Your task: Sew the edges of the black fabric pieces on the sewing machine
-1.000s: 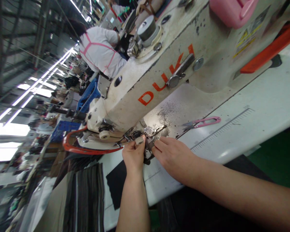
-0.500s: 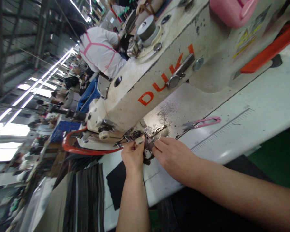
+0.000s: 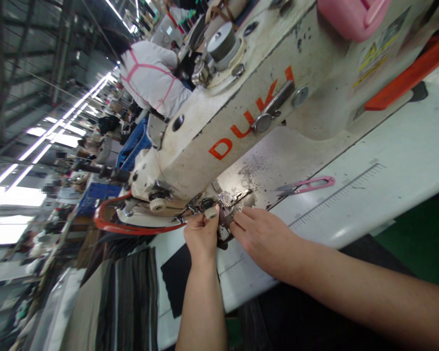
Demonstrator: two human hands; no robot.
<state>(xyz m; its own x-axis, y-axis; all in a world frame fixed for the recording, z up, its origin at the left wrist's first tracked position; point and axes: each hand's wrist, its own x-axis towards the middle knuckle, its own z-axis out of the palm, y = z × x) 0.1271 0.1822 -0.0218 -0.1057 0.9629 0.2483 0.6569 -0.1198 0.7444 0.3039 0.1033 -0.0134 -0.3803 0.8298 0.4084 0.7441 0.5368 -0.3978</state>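
A worn white sewing machine (image 3: 241, 102) with orange letters stands on a pale table (image 3: 387, 180). My left hand (image 3: 201, 234) is closed in a pinch at the needle and presser foot (image 3: 224, 204); what it pinches is too small to make out. My right hand (image 3: 265, 236) lies beside it on the right, fingers curled against the metal parts under the presser foot. A dark piece of fabric (image 3: 175, 278) lies on the table just below my left hand.
Pink thread snips (image 3: 307, 185) lie on the table right of the needle plate. A red band (image 3: 131, 226) hangs at the machine's left end. Dark striped cloth (image 3: 131, 297) lies lower left. A person in white (image 3: 151, 78) sits at another station behind.
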